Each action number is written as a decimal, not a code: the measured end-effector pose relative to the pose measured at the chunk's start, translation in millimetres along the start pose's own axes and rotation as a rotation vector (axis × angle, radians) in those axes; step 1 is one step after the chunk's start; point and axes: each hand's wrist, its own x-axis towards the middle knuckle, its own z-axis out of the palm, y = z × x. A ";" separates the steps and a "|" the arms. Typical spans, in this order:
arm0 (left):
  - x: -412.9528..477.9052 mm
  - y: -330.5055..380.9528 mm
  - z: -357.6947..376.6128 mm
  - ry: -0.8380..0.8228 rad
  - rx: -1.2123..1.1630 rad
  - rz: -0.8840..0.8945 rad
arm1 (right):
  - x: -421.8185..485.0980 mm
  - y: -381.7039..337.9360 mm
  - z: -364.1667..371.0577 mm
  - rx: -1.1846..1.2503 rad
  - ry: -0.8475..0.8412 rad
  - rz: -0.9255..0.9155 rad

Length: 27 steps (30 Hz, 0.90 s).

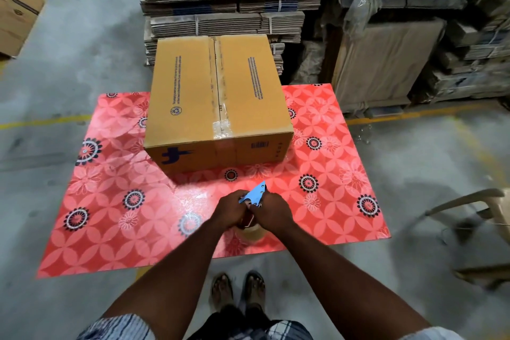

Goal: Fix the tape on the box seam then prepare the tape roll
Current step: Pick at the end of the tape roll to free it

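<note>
A closed brown cardboard box (193, 91) sits on a red flowered table (110, 201), its top seam covered with clear tape (220, 127) that looks wrinkled near the front edge. In front of the box, both hands meet around a tape dispenser (254, 195) with a blue blade guard pointing up. My left hand (230, 211) grips it from the left and my right hand (273, 211) from the right. The clear tape roll (249, 232) shows just beneath the hands, partly hidden by them.
Bundled flat cartons (229, 0) are stacked high behind the table. Wrapped pallets (386, 63) stand at the back right. A plastic chair (474, 210) is at the right, another box (16, 14) at the far left. My feet (237, 290) stand at the table's near edge.
</note>
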 end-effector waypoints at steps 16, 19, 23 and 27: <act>-2.8 -52.9 -41.8 0.241 -0.338 -0.229 | -0.4 -53.4 21.4 0.277 -0.099 0.076; -2.7 -57.5 -47.8 0.257 -0.330 -0.233 | -0.8 -60.9 25.0 0.340 -0.109 0.046; -6.1 -60.9 -56.9 0.164 -0.449 -0.289 | -1.1 -61.9 26.9 0.355 -0.216 0.038; -6.8 -57.5 -59.3 0.077 -0.528 -0.376 | -0.8 -60.1 28.7 0.260 -0.212 0.030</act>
